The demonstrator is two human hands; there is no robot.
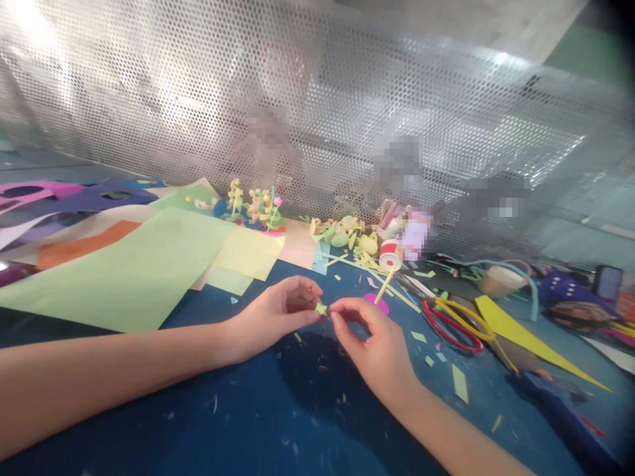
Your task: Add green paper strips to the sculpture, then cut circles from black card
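Between my two hands is a small pale green paper star (321,309). My left hand (278,314) pinches it from the left, thumb below and fingers curled above. From the other side, my right hand (374,337) has thumb and forefinger closed at the star's right edge. Just behind the right hand, a thin yellow stick (385,284) rises from a bright pink disc (378,303). Small paper scraps lie on the dark blue table (223,423) around both hands.
Coloured sheets, including a large green sheet (133,271), spread across the left. Small paper figures (253,205) stand at the back by a perforated metal screen (198,99). Red-handled scissors (449,330), a yellow strip (530,337) and a red-and-white spool (390,254) lie on the right side.
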